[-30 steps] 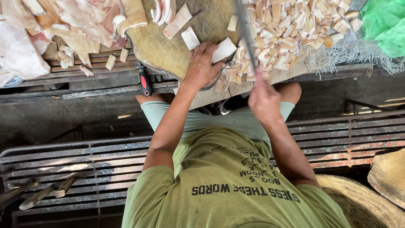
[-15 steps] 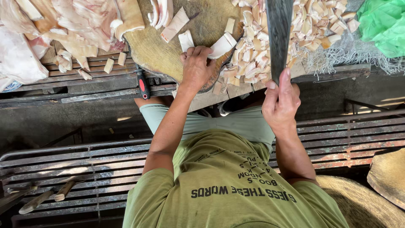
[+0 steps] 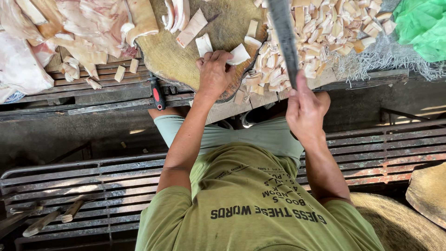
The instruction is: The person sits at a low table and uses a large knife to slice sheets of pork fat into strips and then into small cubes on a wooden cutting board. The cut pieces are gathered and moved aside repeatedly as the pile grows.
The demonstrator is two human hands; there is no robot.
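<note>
Single head-worn view, steeply downward, close over chopping block (image 3: 186,60) and lap.

Left hand (image 3: 214,74) rests on the round chopping block (image 3: 186,56), fingers touching a pale meat piece (image 3: 239,54). Right hand (image 3: 304,109), just right of the block, grips a raised cleaver (image 3: 284,37) above the cut-piece pile (image 3: 325,32).

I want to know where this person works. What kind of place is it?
Probably a butcher's stall or meat-cutting spot. The right hand holds a big cleaver over a round wooden chopping block, with slabs of pale meat and a heap of cut pieces alongside.
</note>
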